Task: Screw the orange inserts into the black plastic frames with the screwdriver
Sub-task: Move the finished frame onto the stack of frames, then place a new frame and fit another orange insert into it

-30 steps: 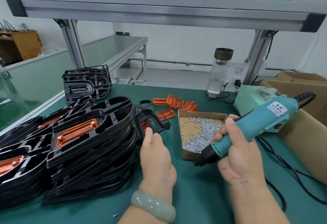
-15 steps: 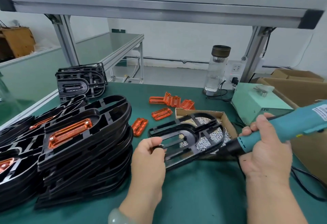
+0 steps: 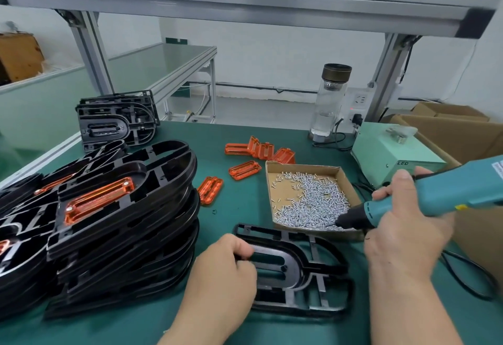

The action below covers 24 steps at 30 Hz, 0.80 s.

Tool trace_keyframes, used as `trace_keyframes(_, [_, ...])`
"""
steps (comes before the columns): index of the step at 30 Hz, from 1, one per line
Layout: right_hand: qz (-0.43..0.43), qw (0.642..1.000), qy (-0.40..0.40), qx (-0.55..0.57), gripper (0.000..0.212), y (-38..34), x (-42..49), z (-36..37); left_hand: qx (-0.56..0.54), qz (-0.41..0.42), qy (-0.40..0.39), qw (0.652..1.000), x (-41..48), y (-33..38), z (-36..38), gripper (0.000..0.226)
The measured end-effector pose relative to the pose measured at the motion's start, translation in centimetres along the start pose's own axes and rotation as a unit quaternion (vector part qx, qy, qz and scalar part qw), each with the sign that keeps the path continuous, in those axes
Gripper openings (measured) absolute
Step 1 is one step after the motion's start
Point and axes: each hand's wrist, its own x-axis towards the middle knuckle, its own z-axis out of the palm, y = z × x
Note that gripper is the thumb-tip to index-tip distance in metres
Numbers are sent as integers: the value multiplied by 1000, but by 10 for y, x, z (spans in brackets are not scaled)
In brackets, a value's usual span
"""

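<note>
Left hand [image 3: 226,268] curls over the black frame [image 3: 294,271] flat on the desk [image 3: 245,137]; right hand [image 3: 402,225] grips the screwdriver [image 3: 435,195], its tip seemingly among the screws [image 3: 313,200].

Screwdriver [image 3: 449,192] rear cut off rt edge — bit tip blurred.

bare mat [image 3: 239,203] between frame stack [image 3: 122,225], screw box [image 3: 307,195]

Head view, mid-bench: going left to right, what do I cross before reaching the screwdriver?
Stack of black frames → loose orange insert → cardboard box of screws → screwdriver, gripped by the right hand.
</note>
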Motion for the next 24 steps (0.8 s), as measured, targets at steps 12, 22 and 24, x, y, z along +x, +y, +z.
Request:
trace_keyframes(12, [17,999,-17,26,16,1,-6,4,102,175,37,979,17,28,8,34])
trace_keyframes(22, [34,999,-27,24,15,5,-6,4,91,31,54,994,131,50,37,50])
trace_keyframes(24, [34,999,-36,20,14,6,-7,4,141,25,56,988,142,39,37,51])
